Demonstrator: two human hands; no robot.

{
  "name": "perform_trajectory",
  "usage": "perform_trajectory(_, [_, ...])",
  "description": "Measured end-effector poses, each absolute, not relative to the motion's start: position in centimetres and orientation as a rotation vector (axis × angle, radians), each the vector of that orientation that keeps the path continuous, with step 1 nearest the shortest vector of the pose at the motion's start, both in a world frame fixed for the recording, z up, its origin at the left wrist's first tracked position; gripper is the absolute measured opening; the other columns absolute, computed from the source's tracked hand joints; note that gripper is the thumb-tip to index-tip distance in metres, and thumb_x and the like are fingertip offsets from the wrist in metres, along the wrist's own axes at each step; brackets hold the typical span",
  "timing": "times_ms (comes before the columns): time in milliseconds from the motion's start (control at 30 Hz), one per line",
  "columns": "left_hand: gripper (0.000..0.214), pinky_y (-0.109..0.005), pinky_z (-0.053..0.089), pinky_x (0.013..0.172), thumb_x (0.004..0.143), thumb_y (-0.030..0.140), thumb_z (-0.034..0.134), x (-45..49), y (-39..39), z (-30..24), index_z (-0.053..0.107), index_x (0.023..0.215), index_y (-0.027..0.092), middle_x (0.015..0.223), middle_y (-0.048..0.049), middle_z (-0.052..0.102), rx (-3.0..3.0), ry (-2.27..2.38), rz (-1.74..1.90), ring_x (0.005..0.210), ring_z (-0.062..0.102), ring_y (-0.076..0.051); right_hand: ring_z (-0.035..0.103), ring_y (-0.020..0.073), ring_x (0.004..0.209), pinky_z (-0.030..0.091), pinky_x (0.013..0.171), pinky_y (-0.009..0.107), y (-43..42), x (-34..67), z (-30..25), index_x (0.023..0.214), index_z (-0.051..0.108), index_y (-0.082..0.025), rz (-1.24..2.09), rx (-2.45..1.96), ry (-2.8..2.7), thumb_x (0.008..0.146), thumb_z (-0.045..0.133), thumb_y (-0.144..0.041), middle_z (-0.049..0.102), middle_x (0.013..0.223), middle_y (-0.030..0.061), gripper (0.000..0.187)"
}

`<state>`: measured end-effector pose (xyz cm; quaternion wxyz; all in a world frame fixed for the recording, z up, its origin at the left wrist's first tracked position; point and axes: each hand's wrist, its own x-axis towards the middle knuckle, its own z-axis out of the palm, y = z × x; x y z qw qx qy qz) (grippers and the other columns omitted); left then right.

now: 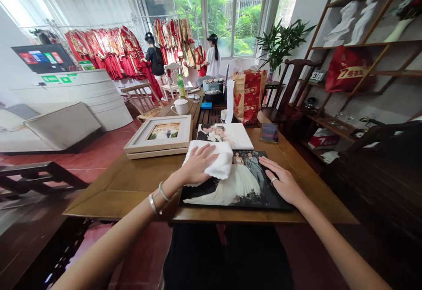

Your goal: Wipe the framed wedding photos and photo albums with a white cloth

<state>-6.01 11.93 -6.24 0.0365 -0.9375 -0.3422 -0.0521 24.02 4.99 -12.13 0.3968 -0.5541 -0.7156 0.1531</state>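
Note:
A folded white cloth (pixel 225 160) is under my left hand (pixel 198 163), which holds it down against the upper left of a dark wedding photo panel (pixel 235 184). The fingers of that hand drape over the cloth. The panel lies flat near the table's front edge and shows a couple and a wide white gown. My right hand (pixel 280 181) is open, its fingers stretched out along the panel's right edge. Just behind is a second, white photo panel (pixel 242 135), partly covered by the cloth. Light wooden picture frames (pixel 158 136) are stacked to the left.
The wooden table (pixel 132 180) also carries a phone (pixel 269 132), a white lidded mug (pixel 180 105), a green bottle (pixel 181 85), a blue box (pixel 206 105) and a red-brown bag (pixel 249 94). Two people stand by the garment racks. Shelves (pixel 349 46) line the right side.

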Motion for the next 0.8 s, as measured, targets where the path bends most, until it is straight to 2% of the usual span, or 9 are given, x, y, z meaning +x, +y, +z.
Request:
perform_trajectory(233, [0.046,-0.053,0.014,0.107,0.087,0.034,0.036,-6.1,10.6,-6.0,0.042,0.130,0.019,0.147,-0.0097,0.028,-2.912,-1.088,-0.146,0.136,0.015,-0.027,0.042,0.0219,0.128,0.029,0.110,0.047,4.9,24.1,-11.9,0.122,0.057,-0.024,0.380,-1.387,-1.816,0.088,0.040,-0.024,0.052,0.133,0.0042,0.038])
perform_trajectory(433, [0.047,-0.054,0.007,0.108,0.079,0.029,0.047,-7.4,5.2,-5.4,0.048,0.125,0.021,0.149,-0.0086,0.022,-2.991,-1.005,-0.090,0.138,0.009,-0.028,0.042,0.0219,0.128,0.029,0.110,0.047,4.8,24.2,-11.9,0.123,0.056,-0.022,0.376,-1.396,-1.816,0.088,0.040,-0.025,0.053,0.133,0.0058,0.038])
perform_trajectory(500, [0.058,-0.055,0.003,0.108,0.076,0.030,0.051,-7.9,2.7,-4.9,0.040,0.132,0.024,0.150,-0.0070,0.017,-3.045,-0.972,-0.052,0.138,0.006,-0.029,0.042,0.0223,0.128,0.029,0.110,0.047,4.8,24.2,-11.9,0.123,0.056,-0.022,0.377,-1.398,-1.821,0.088,0.040,-0.025,0.052,0.133,0.0063,0.039])
perform_trajectory(633, [0.083,-0.058,-0.003,0.106,0.069,0.026,0.053,-8.6,-0.8,-4.1,0.016,0.143,0.031,0.152,-0.0033,0.008,-3.140,-0.935,0.038,0.138,0.005,-0.031,0.041,0.0220,0.129,0.028,0.110,0.047,4.8,24.2,-12.0,0.124,0.055,-0.023,0.375,-1.405,-1.829,0.088,0.040,-0.025,0.051,0.134,0.0061,0.039])
perform_trajectory(733, [0.084,-0.058,-0.001,0.106,0.068,0.024,0.052,-8.8,-0.4,-3.9,0.016,0.143,0.032,0.152,-0.0021,0.008,-3.171,-0.922,0.068,0.137,0.007,-0.031,0.040,0.0218,0.129,0.028,0.110,0.047,4.9,24.1,-12.1,0.125,0.054,-0.021,0.382,-1.412,-1.836,0.089,0.039,-0.026,0.050,0.135,0.0070,0.040])
perform_trajectory(800, [0.078,-0.057,0.002,0.107,0.070,0.027,0.052,-8.6,1.1,-4.3,0.022,0.142,0.030,0.151,-0.0029,0.011,-3.171,-0.902,0.040,0.137,0.008,-0.031,0.040,0.0219,0.129,0.028,0.110,0.046,4.9,24.0,-12.1,0.125,0.054,-0.021,0.383,-1.415,-1.840,0.089,0.039,-0.026,0.050,0.135,0.0074,0.040])
